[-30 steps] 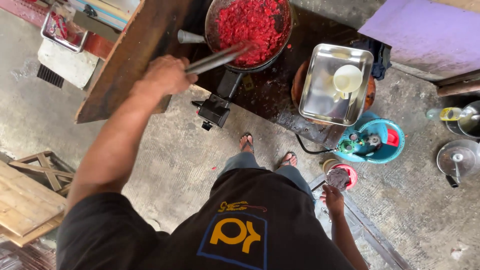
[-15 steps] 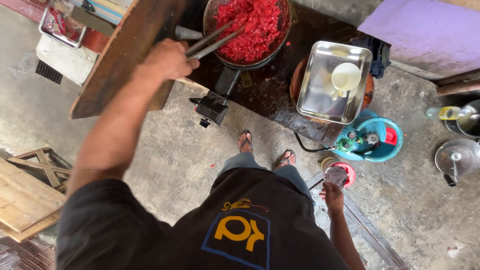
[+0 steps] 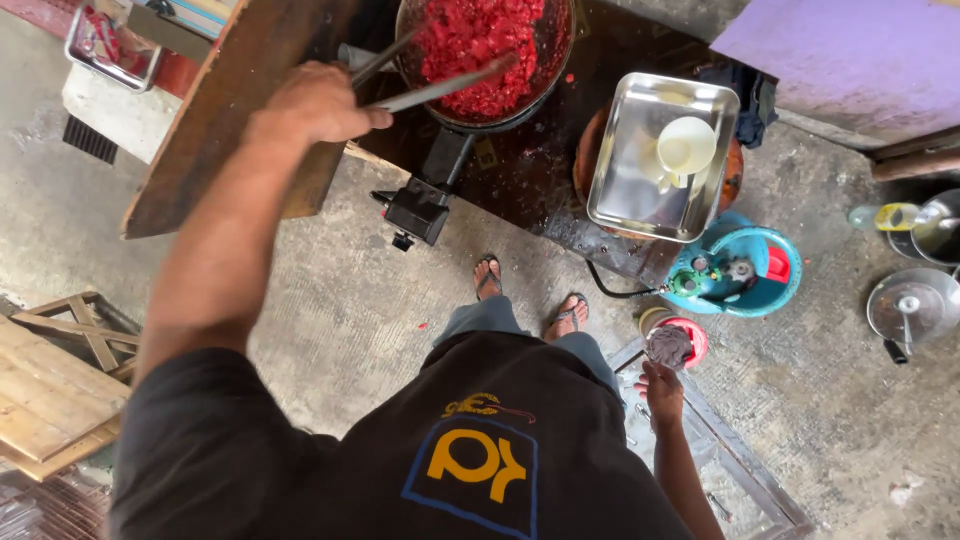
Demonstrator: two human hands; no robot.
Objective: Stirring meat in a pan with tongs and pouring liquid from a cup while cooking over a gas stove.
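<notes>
My left hand [image 3: 315, 105] reaches forward and grips a long metal spatula [image 3: 440, 88]. Its far end lies in the red chopped paste [image 3: 480, 35] that fills a dark wok [image 3: 480, 122]. The wok sits on a black burner [image 3: 420, 205]. My right hand [image 3: 660, 392] hangs low beside my hip. Its fingers are closed on a small red bowl [image 3: 672, 345] with dark contents. My sandalled feet [image 3: 487, 278] stand on the concrete just in front of the burner.
A steel tray [image 3: 625, 190] holding a white cup [image 3: 685, 145] sits right of the wok. A blue gas cylinder [image 3: 735, 270] stands below the tray. A wooden board [image 3: 240, 130] leans at the left. Wooden pallets [image 3: 50, 390] lie lower left, and a pot lid [image 3: 910, 305] at the far right.
My left hand has moved forward and to the right, swinging the spatula deeper into the red paste. My right hand has stayed beside my hip.
</notes>
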